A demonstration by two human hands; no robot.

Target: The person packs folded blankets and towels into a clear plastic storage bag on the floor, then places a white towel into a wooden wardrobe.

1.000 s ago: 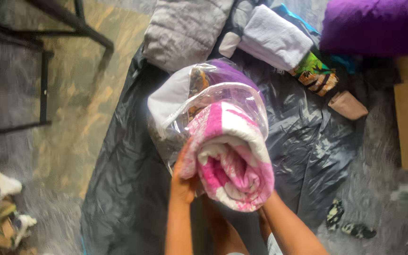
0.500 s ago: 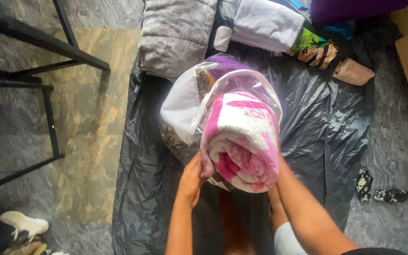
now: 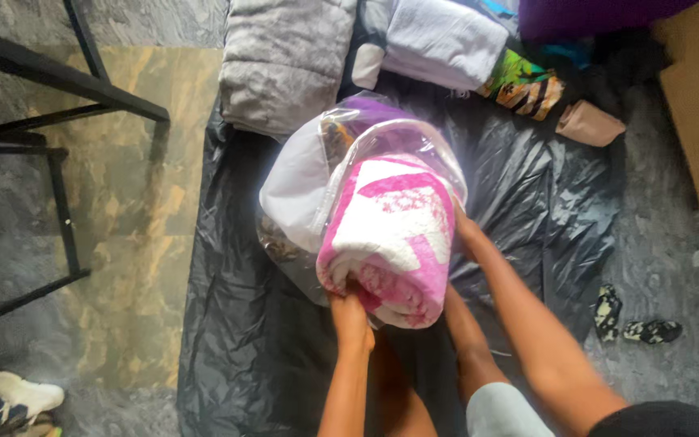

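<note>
Far to the left of our grip we see a black metal frame (image 3: pixel 66 89) standing on the mottled grey and tan floor (image 3: pixel 131 235), with a white shoe (image 3: pixel 18 392) at the lower left corner. Our left hand (image 3: pixel 351 314) is closed on the lower edge of the rolled pink and white fleece blanket (image 3: pixel 390 231), fingers tucked under the roll. The blanket sits half inside a clear plastic storage bag (image 3: pixel 414 137), which also holds a white folded cloth (image 3: pixel 293 190) just left of the roll and something purple beyond it. All of this rests over a crinkled black plastic sheet (image 3: pixel 527 194) spread on the floor. Our right hand (image 3: pixel 464 231) presses flat against the right side of the roll, at the bag's rim. Beyond our grip lie a folded grey quilted blanket (image 3: pixel 281 61) and a folded white towel (image 3: pixel 442 40); well to the right, a pair of patterned socks (image 3: pixel 633 320).
</note>
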